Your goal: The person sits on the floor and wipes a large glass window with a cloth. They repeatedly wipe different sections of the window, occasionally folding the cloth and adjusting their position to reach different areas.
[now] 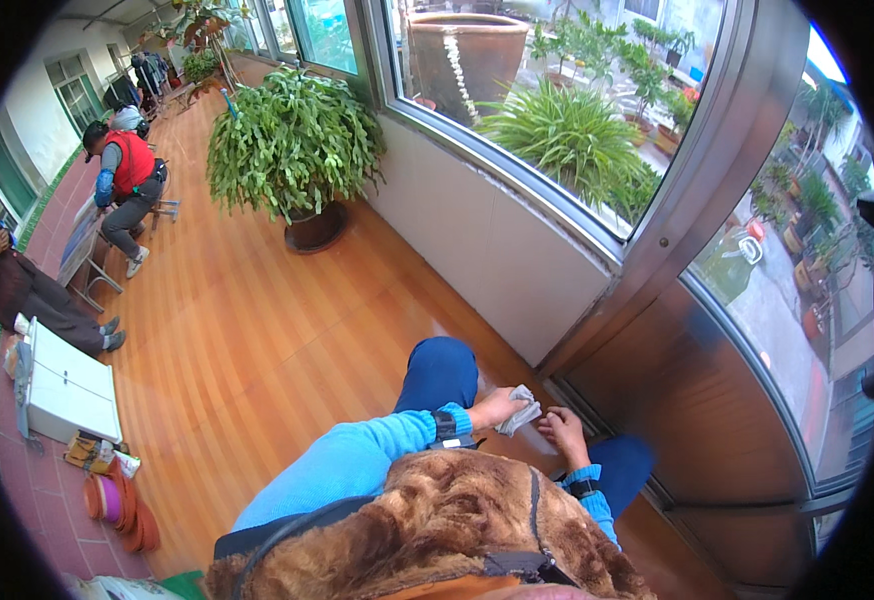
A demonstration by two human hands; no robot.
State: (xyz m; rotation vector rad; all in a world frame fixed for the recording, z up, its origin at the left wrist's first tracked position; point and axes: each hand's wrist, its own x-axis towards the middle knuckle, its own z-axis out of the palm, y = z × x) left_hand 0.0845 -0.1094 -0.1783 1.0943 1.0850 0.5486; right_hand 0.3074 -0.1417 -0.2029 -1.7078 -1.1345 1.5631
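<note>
Low in front of me, my left hand point(495, 409) grips a crumpled grey cloth point(521, 414). Just to its right is my right hand point(566, 433), apart from the cloth, with fingers bent inward; whether something small is between them I cannot tell. Both hands are close to the bottom of a metal-framed door point(677, 397) and the shiny wood-look floor point(294, 315). My bent knees, in blue trousers point(440, 371), flank the hands. A brown furry garment point(467, 502) fills the lower middle of the view.
A bushy potted plant point(294, 142) stands along the low wall point(497, 247) under the window. At left are a white cabinet point(73, 382) and terracotta-coloured pots point(125, 510). Farther back, a person in a red vest point(130, 161) bends over; another person point(31, 292) is nearer.
</note>
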